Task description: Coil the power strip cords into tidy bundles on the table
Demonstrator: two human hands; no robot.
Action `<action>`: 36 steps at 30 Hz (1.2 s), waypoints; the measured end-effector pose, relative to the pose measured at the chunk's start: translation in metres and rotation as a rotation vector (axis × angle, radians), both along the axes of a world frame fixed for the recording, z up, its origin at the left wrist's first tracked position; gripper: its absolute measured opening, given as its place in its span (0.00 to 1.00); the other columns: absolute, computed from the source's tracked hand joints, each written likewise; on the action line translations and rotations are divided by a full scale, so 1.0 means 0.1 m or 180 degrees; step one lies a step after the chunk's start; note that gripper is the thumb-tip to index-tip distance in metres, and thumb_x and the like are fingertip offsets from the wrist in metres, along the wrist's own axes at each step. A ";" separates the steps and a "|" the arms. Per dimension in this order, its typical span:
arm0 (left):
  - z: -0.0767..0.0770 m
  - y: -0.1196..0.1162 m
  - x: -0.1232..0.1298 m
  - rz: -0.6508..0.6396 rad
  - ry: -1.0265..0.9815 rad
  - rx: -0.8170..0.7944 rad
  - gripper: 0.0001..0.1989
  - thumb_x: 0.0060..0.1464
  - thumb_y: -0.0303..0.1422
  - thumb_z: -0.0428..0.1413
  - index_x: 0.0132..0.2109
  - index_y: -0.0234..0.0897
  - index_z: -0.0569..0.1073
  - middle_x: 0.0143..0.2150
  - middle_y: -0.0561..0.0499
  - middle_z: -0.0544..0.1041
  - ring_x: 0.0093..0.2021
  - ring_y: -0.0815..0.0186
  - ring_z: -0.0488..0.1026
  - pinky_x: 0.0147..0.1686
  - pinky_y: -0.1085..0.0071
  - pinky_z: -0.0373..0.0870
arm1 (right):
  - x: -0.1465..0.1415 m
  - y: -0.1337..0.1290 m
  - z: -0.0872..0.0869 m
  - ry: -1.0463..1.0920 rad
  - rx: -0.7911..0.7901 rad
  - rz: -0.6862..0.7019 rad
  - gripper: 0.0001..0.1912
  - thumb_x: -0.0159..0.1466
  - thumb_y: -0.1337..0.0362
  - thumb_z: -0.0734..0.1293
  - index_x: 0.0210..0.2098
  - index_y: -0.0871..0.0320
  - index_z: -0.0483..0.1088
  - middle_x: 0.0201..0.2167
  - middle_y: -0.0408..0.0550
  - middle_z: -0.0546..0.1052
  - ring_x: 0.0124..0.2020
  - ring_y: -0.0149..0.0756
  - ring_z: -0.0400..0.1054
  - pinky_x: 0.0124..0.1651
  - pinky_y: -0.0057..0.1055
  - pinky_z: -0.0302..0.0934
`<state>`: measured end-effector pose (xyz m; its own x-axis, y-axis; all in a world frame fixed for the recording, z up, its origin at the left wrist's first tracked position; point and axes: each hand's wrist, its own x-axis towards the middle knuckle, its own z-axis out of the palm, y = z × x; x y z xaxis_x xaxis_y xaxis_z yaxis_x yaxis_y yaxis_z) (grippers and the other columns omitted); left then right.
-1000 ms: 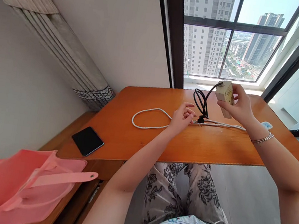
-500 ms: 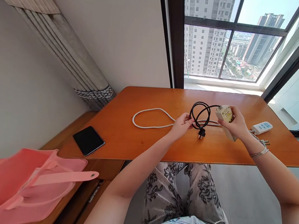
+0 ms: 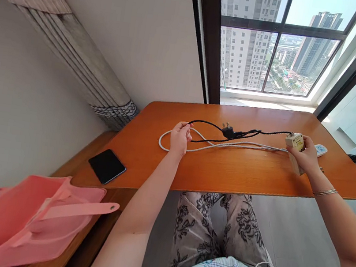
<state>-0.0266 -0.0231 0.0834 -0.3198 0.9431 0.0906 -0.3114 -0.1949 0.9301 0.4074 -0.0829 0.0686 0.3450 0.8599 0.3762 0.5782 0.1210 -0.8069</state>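
Observation:
A black cable (image 3: pixel 265 132) stretches between my hands above the wooden table (image 3: pixel 146 169). My left hand (image 3: pixel 180 136) is closed on its looped end. The cable's black plug (image 3: pixel 228 131) hangs along the middle with its prongs up. My right hand (image 3: pixel 305 155) grips a whitish block-shaped device (image 3: pixel 295 142) with a yellowish label, where the black cable ends. Beneath the black cable, a white cable (image 3: pixel 163 142) lies in a long loop. Partly behind my right hand is a white power strip (image 3: pixel 321 150).
A black phone or tablet (image 3: pixel 106 166) lies at the table's left corner. A pink bag (image 3: pixel 28 214) rests at the lower left. Behind the table are a window (image 3: pixel 280 28) and a gathered curtain (image 3: pixel 85 61).
My hands have moved apart, left hand to the left and right hand to the right with the device. The coiled black cable has been drawn out into a long, narrow loop.

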 end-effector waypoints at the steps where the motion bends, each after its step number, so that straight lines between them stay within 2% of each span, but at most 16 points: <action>1: -0.01 0.02 -0.04 0.0069 0.0110 0.0119 0.12 0.54 0.27 0.56 0.25 0.38 0.64 0.18 0.60 0.55 0.17 0.76 0.47 0.17 0.79 0.50 | -0.01 -0.01 -0.01 0.0000 0.0011 0.0022 0.31 0.47 0.45 0.76 0.46 0.53 0.69 0.43 0.50 0.79 0.42 0.48 0.74 0.46 0.43 0.70; 5: -0.14 0.06 -0.17 0.0164 0.0708 0.0389 0.22 0.54 0.33 0.55 0.18 0.38 0.53 0.17 0.59 0.49 0.19 0.73 0.49 0.24 0.76 0.62 | -0.04 -0.03 -0.05 -0.0094 0.0033 0.0134 0.31 0.49 0.45 0.75 0.47 0.53 0.70 0.44 0.51 0.79 0.43 0.47 0.74 0.46 0.43 0.69; 7: -0.22 0.05 -0.24 0.0050 0.1407 0.0524 0.23 0.51 0.35 0.56 0.17 0.39 0.52 0.17 0.57 0.50 0.21 0.71 0.52 0.29 0.72 0.65 | -0.04 -0.04 -0.05 -0.0243 -0.0055 0.0202 0.31 0.49 0.46 0.75 0.47 0.54 0.71 0.43 0.51 0.80 0.42 0.47 0.74 0.45 0.43 0.69; 12: -0.34 0.05 -0.37 -0.0754 0.3999 0.1067 0.16 0.47 0.34 0.56 0.17 0.41 0.60 0.20 0.51 0.63 0.28 0.62 0.63 0.35 0.64 0.67 | -0.08 -0.12 -0.02 -0.0733 -0.0195 0.0250 0.30 0.49 0.47 0.75 0.47 0.54 0.72 0.42 0.52 0.80 0.42 0.49 0.73 0.44 0.43 0.68; 15: -0.35 0.05 -0.32 -0.0813 0.4853 0.1104 0.07 0.49 0.32 0.54 0.24 0.41 0.69 0.27 0.45 0.74 0.36 0.55 0.72 0.42 0.59 0.71 | -0.14 -0.17 0.00 -0.0727 -0.0301 0.0300 0.28 0.51 0.48 0.74 0.47 0.53 0.71 0.41 0.51 0.80 0.40 0.48 0.74 0.42 0.42 0.67; 16: -0.35 0.02 -0.27 -0.0775 0.4919 0.1150 0.05 0.50 0.31 0.53 0.28 0.41 0.73 0.32 0.43 0.78 0.39 0.53 0.74 0.45 0.57 0.72 | -0.15 -0.17 0.00 -0.0735 -0.0322 0.0297 0.27 0.51 0.48 0.74 0.47 0.53 0.71 0.41 0.51 0.80 0.39 0.47 0.74 0.41 0.41 0.67; 19: -0.37 -0.15 -0.01 -0.0875 0.4714 0.1513 0.15 0.56 0.31 0.51 0.48 0.39 0.77 0.52 0.40 0.80 0.54 0.52 0.76 0.57 0.53 0.71 | -0.18 -0.17 -0.02 -0.0804 -0.0325 0.0268 0.27 0.51 0.48 0.74 0.46 0.53 0.72 0.39 0.50 0.81 0.38 0.47 0.73 0.39 0.40 0.66; 21: -0.41 -0.33 0.22 -0.1481 0.4595 0.1891 0.18 0.60 0.35 0.53 0.55 0.39 0.76 0.58 0.40 0.78 0.60 0.52 0.74 0.62 0.53 0.68 | -0.20 -0.17 -0.03 -0.0801 -0.0325 0.0287 0.26 0.51 0.48 0.73 0.45 0.53 0.72 0.39 0.50 0.81 0.38 0.47 0.73 0.39 0.40 0.67; 23: -0.46 -0.48 0.45 -0.1966 0.4625 0.2024 0.25 0.56 0.42 0.60 0.59 0.38 0.74 0.63 0.38 0.75 0.64 0.47 0.71 0.66 0.48 0.64 | -0.22 -0.17 -0.03 -0.0760 -0.0356 0.0305 0.26 0.51 0.48 0.73 0.46 0.53 0.72 0.40 0.50 0.81 0.40 0.48 0.74 0.41 0.42 0.67; 24: -0.48 -0.54 0.55 -0.2077 0.4689 0.1930 0.28 0.54 0.43 0.62 0.60 0.37 0.73 0.63 0.36 0.75 0.64 0.45 0.70 0.67 0.47 0.63 | -0.22 -0.17 -0.03 -0.0735 -0.0384 0.0306 0.27 0.51 0.49 0.73 0.46 0.53 0.72 0.41 0.51 0.81 0.40 0.48 0.74 0.42 0.42 0.68; 26: -0.50 -0.59 0.67 -0.2259 0.4781 0.1624 0.26 0.56 0.37 0.60 0.60 0.34 0.73 0.59 0.35 0.77 0.61 0.46 0.73 0.62 0.48 0.68 | -0.23 -0.19 -0.01 -0.0721 -0.0442 0.0312 0.27 0.51 0.49 0.74 0.47 0.53 0.72 0.41 0.51 0.81 0.40 0.49 0.74 0.43 0.43 0.68; 29: -0.48 -0.53 0.69 -0.2421 0.4656 0.1276 0.22 0.57 0.29 0.54 0.58 0.34 0.74 0.54 0.36 0.79 0.56 0.49 0.77 0.58 0.52 0.73 | -0.21 -0.21 0.00 -0.0864 -0.0404 0.0378 0.26 0.51 0.49 0.73 0.47 0.53 0.72 0.42 0.52 0.81 0.41 0.50 0.74 0.43 0.43 0.68; 33: -0.42 -0.37 0.59 -0.2263 0.3812 0.1021 0.20 0.57 0.31 0.55 0.57 0.40 0.72 0.53 0.43 0.79 0.54 0.55 0.77 0.56 0.57 0.74 | -0.13 -0.24 -0.07 -0.1299 -0.0270 0.0439 0.26 0.52 0.49 0.73 0.47 0.53 0.73 0.43 0.53 0.80 0.43 0.52 0.73 0.46 0.46 0.68; 36: -0.41 -0.30 0.56 -0.2118 0.3153 0.0581 0.20 0.58 0.35 0.56 0.58 0.41 0.68 0.46 0.47 0.78 0.41 0.62 0.79 0.44 0.63 0.78 | -0.10 -0.27 -0.11 -0.1581 -0.0144 0.0497 0.27 0.53 0.49 0.73 0.49 0.53 0.74 0.43 0.53 0.79 0.45 0.54 0.72 0.48 0.47 0.67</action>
